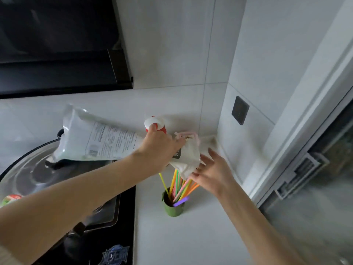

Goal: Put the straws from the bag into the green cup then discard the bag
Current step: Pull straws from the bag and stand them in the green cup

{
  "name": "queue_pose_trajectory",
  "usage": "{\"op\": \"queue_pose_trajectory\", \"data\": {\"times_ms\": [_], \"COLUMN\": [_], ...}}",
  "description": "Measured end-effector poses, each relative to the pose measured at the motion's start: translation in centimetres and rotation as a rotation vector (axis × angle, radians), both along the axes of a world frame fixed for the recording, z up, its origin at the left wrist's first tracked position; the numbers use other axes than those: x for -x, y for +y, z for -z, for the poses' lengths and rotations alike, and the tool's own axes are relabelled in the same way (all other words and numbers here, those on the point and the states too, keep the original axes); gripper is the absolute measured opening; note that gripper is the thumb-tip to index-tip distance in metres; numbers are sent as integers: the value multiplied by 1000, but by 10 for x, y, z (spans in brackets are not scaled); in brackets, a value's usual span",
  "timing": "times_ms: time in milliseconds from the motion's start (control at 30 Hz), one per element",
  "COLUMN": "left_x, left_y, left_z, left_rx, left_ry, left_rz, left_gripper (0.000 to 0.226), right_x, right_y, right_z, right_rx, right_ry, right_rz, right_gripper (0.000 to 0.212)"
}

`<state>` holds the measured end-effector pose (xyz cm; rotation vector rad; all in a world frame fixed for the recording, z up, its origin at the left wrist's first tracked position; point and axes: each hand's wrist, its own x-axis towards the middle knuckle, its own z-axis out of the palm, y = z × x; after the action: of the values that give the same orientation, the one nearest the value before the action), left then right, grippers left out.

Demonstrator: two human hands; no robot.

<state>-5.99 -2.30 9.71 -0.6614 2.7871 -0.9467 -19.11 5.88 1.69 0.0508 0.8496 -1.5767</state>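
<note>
A small green cup stands on the white counter with several coloured straws fanning out of it. Their upper ends are still inside a crumpled white bag with a pink top edge, held upside down above the cup. My left hand grips the bag from the left, near its upper part. My right hand touches the bag's lower right side where the straws come out, fingers spread against it.
A large white pouch with printed text lies over a glass pot lid on the black stove at left. A red-and-white bottle stands behind my left hand. The tiled wall corner and a dark socket are at right.
</note>
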Motion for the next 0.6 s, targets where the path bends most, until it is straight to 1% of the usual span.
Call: {"op": "queue_pose_trajectory", "data": {"times_ms": [67,133,267,333,400,467,500,533,567,600], "left_x": [2,3,-1,-8,-18,-33,-41,-49,-57,-65], "left_y": [-1,-4,-8,-10,-15,-22,-24,-27,-29,-31], "left_z": [2,6,9,8,8,8,8,11,13,17], "left_rx": [102,178,233,240,215,194,175,142,93,36], "left_ry": [-132,-238,-346,-351,-333,-289,-256,-222,-185,-142], "left_rz": [45,82,122,126,93,47,22,-6,-37,-76], "left_gripper": [62,59,55,51,47,43,42,41,41,43], "right_x": [-13,-25,-41,-46,-49,-49,-49,-49,-49,-49], "right_y": [-6,-13,-22,-26,-31,-34,-34,-34,-33,-33], "right_z": [9,18,31,40,47,52,53,53,54,52], "right_rx": [0,10,3,-14,-2,21,49,81,105,128], "right_ry": [-117,-166,-221,-242,-255,-245,-215,-166,-129,-109], "right_rz": [-15,-47,-80,-65,-66,-81,-91,-104,-111,-97], "right_gripper": [40,38,30,25,24,33,39,38,32,33]}}
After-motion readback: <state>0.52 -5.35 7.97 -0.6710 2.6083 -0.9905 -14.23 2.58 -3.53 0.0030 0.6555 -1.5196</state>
